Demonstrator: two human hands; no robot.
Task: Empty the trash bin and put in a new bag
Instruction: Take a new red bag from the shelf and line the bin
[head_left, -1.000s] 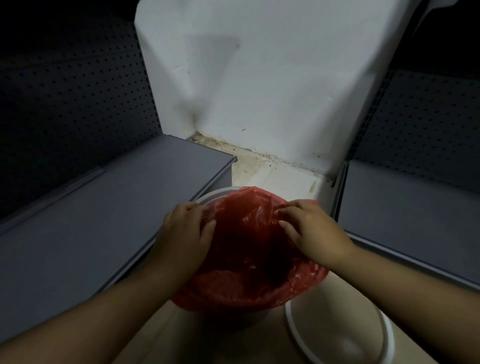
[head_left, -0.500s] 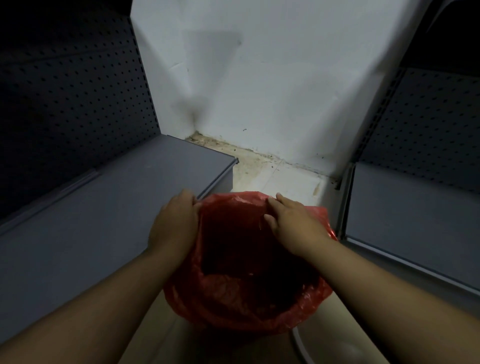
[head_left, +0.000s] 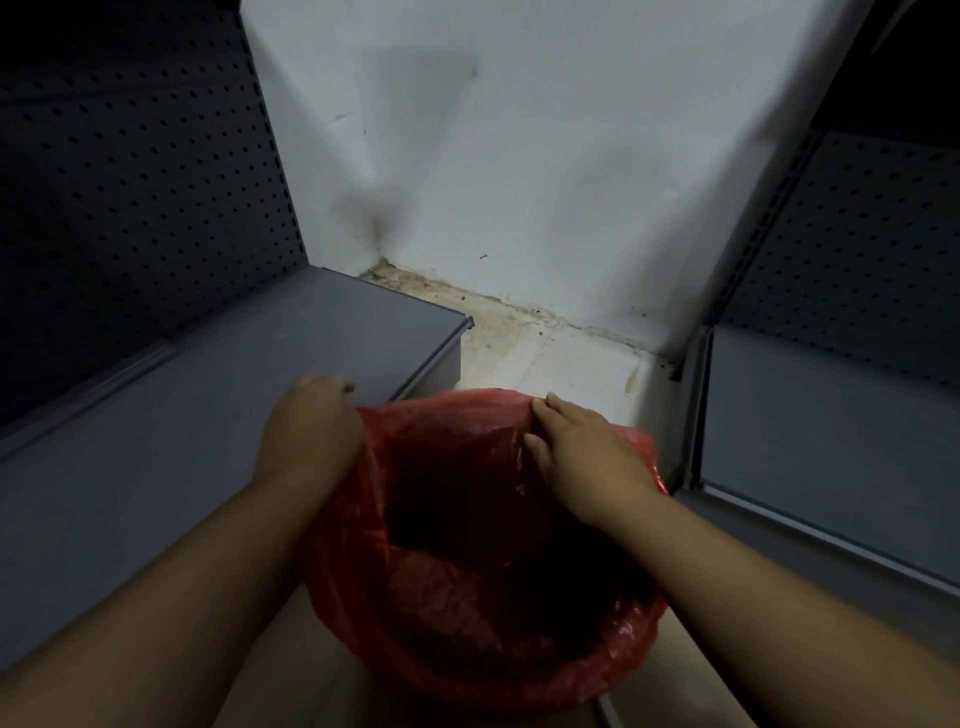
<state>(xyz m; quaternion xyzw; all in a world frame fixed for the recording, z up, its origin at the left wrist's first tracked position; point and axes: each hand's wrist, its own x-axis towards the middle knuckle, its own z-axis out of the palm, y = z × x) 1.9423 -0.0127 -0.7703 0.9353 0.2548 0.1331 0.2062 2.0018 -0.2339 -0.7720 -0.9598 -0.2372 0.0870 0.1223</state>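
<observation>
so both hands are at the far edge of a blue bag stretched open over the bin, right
Not quite: the bag is red, not blue, as the head view shows. The left hand and right hand are both at its far edge, and it is spread open.

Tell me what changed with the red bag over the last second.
Both hands spread the red bag open: the left hand pulled its edge outward to the left, the right hand toward the far right rim. The white rim once visible is now covered. Grey shelves unchanged.
</observation>
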